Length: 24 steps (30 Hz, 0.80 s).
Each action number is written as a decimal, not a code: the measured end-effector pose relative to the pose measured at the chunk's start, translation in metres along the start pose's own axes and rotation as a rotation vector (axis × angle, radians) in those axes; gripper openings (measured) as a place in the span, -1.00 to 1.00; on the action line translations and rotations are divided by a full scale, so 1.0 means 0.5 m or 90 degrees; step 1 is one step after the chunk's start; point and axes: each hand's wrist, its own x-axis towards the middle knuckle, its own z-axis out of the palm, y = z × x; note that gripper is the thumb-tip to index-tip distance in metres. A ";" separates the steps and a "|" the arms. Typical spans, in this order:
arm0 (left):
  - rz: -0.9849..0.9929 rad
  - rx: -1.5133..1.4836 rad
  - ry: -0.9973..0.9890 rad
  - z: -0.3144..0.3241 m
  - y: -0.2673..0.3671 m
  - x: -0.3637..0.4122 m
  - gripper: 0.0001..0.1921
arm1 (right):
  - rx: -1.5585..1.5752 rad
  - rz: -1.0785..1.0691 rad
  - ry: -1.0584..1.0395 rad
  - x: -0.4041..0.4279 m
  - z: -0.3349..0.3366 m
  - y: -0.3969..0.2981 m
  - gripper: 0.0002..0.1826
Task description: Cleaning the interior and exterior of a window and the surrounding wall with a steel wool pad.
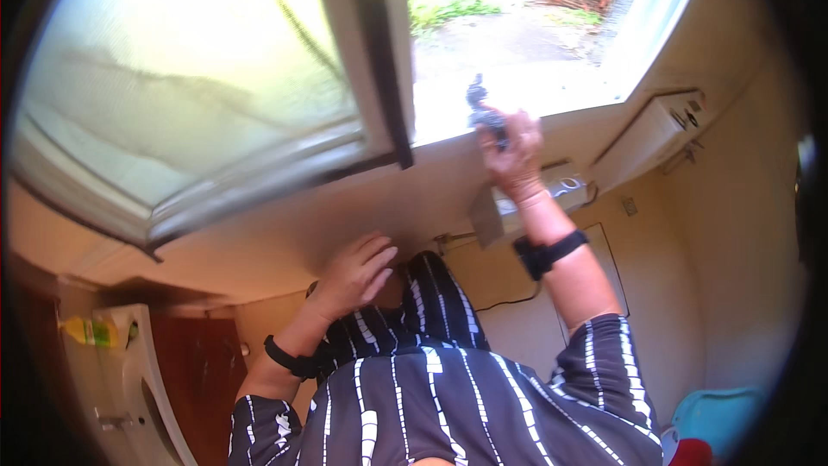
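In my right hand [517, 155] is a bunched dark grey cloth or scrubber [488, 118], blurred, with one end sticking up. That hand is raised at the bright sill of the window opening [511, 84]. To its left stands a window sash [194, 77] with hazy glass and a dark edge strip [381, 52]. My left hand [356, 275] is lower, in front of the wall [278, 246] under the window. Its fingers are loosely bent with nothing seen in them, and whether they touch the wall cannot be told. Each forearm wears a black strap.
A white wall-mounted unit [647, 136] and a smaller white box [550, 191] sit right of my right arm. At lower left are a washbasin [139, 388] and a yellow bottle [90, 331]. A turquoise plastic item [715, 417] stands at lower right.
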 end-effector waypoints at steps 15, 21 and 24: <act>-0.345 0.007 -0.086 0.170 -0.043 -0.389 -0.62 | -0.105 0.211 0.165 -0.072 0.057 0.094 -0.61; -0.309 -0.032 -0.187 0.214 -0.028 -0.390 -0.63 | 0.069 0.069 0.162 -0.065 0.105 -0.111 -0.65; -0.335 -0.023 -0.160 0.214 -0.028 -0.399 -0.65 | 0.075 0.025 0.156 -0.068 0.106 -0.105 -0.65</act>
